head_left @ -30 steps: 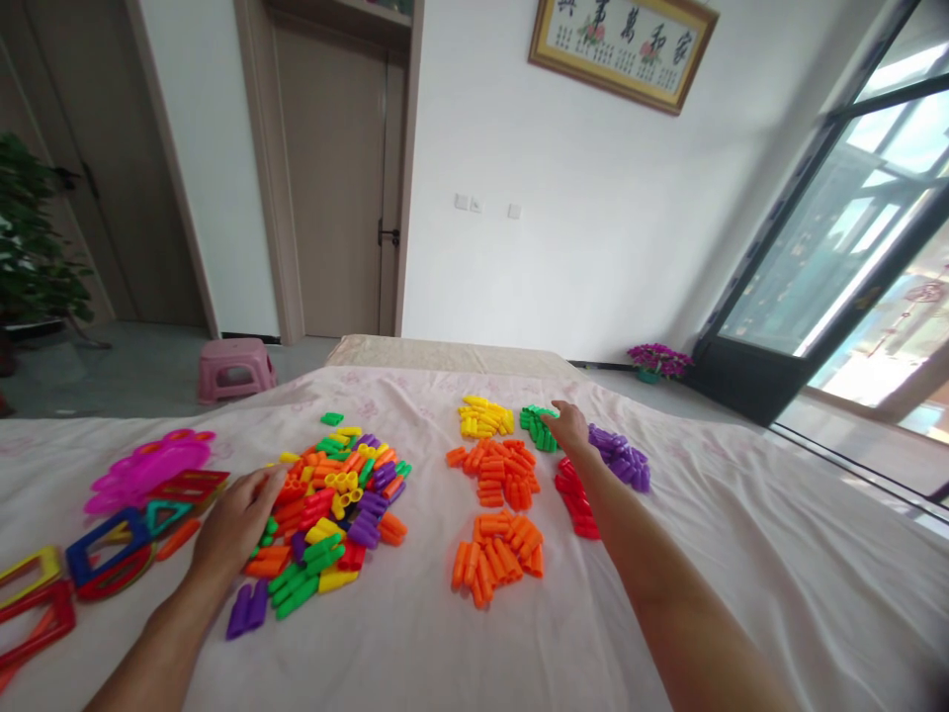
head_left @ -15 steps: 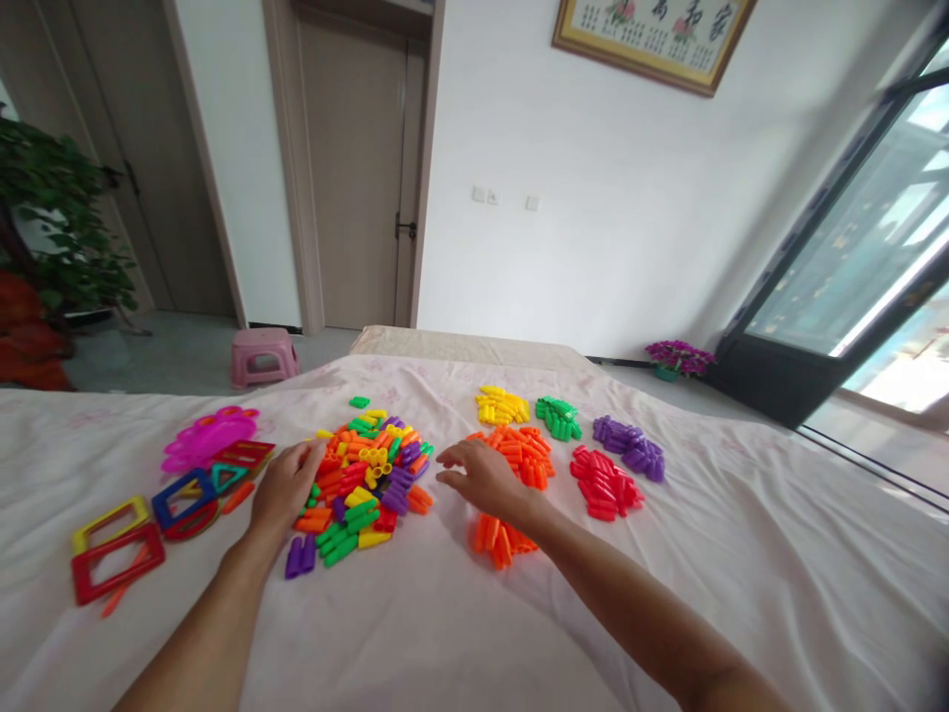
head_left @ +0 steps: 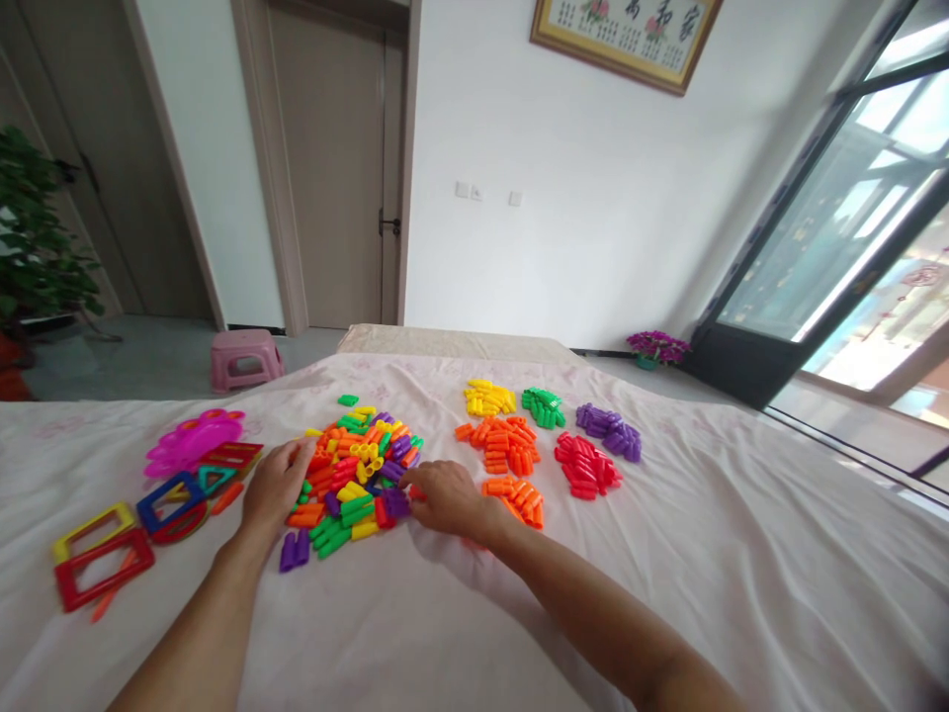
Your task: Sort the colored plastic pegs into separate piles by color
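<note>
A mixed pile of bullet-shaped plastic toy pieces (head_left: 352, 470) in several colours lies on the bedsheet (head_left: 386, 633). My left hand (head_left: 276, 487) rests along the pile's left edge, fingers extended and holding nothing visible. At the right edge, my right hand (head_left: 445, 494) reaches in with its thumb and fingers closed around an orange piece (head_left: 416, 491), partly hidden by the fingers. Single-colour groups lie further right: yellow pieces (head_left: 489, 399), green pieces (head_left: 544, 406), purple pieces (head_left: 609, 431), red pieces (head_left: 587, 466) and two orange groups (head_left: 508, 445), the nearer partly behind my right forearm.
To the left lie a pink flower-shaped plastic piece (head_left: 194, 442), a blue frame (head_left: 170, 500), a yellow frame (head_left: 93, 529) and a red frame (head_left: 104, 569). A lone green piece (head_left: 348, 400) sits behind the pile. A pink stool (head_left: 246, 359) stands on the floor beyond.
My right hand has moved left and down from beside the orange groups to the mixed pile, and its fingers have closed on an orange piece. My left hand stays at the pile.
</note>
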Tool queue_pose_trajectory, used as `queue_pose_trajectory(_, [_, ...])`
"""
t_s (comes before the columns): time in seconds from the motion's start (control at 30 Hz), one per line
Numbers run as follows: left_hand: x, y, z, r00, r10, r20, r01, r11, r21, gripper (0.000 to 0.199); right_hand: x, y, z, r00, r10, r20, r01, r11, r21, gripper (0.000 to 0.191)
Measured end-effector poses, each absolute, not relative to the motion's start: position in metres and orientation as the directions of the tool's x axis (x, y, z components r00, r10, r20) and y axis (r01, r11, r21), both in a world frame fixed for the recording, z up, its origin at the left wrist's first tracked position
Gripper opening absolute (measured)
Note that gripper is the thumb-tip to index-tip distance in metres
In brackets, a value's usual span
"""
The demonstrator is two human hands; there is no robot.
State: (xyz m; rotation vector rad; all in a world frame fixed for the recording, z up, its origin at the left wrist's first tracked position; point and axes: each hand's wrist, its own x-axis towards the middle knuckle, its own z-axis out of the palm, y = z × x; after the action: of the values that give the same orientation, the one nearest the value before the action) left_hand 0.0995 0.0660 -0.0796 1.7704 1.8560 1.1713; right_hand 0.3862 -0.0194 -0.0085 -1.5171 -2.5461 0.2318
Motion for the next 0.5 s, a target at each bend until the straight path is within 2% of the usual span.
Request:
queue_pose_trajectory(0.1, [0.099,0.067,-0.081,-0.175,0.939,0.295,0.662,-0.109,0.741,0.054,0.389,-0.023,-0.007,-0.452,0.888,0.081,0.854,0.458,-0.246,0.032])
queue_pose_trajectory(0.23, [0.099,0.067,-0.081,-0.173,0.942,0.288,0.663,-0.105,0.741,0.056,0.411,-0.016,-0.002,-0.303,0.914,0.270,0.808,0.397,-0.436,0.031])
queue_pose_trajectory(0.37, [0.099,0.067,-0.080,-0.181,0.943,0.281,0.676,-0.088,0.732,0.058,0.461,0.006,-0.002,0.070,0.936,0.345,0.651,0.219,-0.727,0.026])
queue_pose_trajectory(0.43, [0.099,0.067,-0.080,-0.176,0.943,0.284,0.680,-0.092,0.728,0.057,0.489,0.016,-0.005,0.285,0.898,0.335,0.515,0.152,-0.844,0.031])
queue_pose_trajectory(0.5, [0.099,0.067,-0.079,-0.171,0.942,0.290,0.677,-0.102,0.729,0.055,0.513,0.022,-0.010,0.428,0.850,0.307,0.356,0.154,-0.922,0.039])
